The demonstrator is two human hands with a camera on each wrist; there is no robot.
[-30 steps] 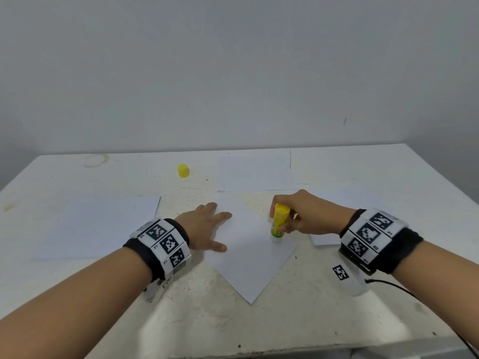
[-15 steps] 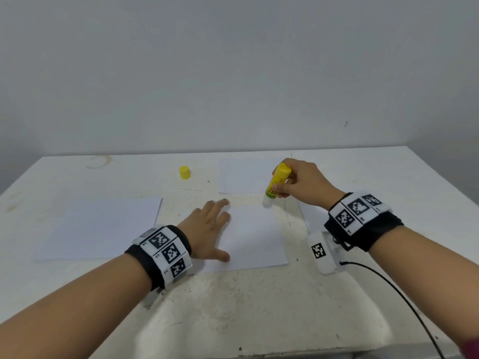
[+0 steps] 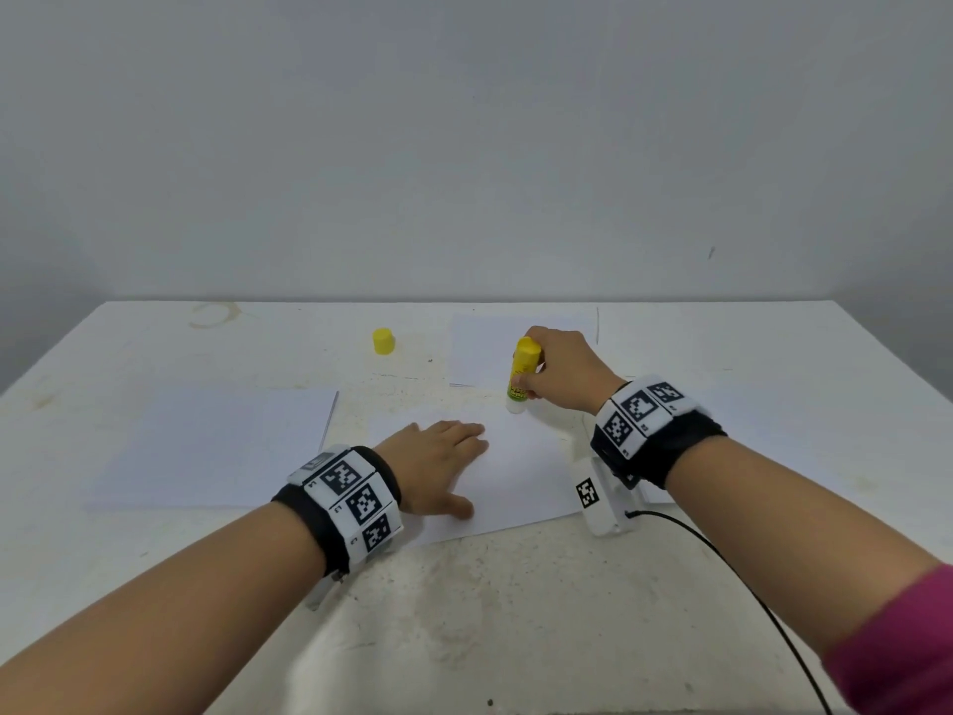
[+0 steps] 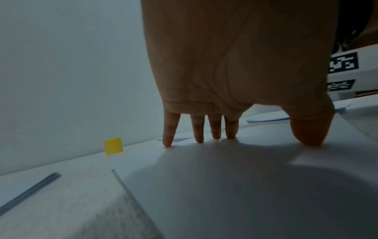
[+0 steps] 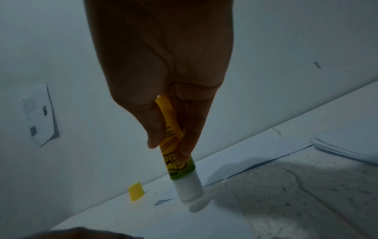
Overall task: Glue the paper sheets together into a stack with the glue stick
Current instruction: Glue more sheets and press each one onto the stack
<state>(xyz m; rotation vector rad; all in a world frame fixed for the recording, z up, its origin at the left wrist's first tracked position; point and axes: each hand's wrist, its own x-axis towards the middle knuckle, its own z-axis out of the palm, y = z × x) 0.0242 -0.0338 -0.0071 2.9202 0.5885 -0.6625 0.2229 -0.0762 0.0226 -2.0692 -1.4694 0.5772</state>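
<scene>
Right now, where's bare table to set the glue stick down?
Near edge of the table, in front of both wrists, is bare. Also the far left corner behind the left paper stack. Crowded: the middle, around the yellow cap and centre sheet.

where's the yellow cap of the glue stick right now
In the head view the small yellow plastic cap stands alone at the table's far edge, left of the far white paper sheet and the right hand.

The glue stick [image 5: 175,152] label is too blurred to read (the right hand [image 5: 163,77] covers its upper half); the counter [image 3: 464,611] is cut off at 6 o'clock.
</scene>
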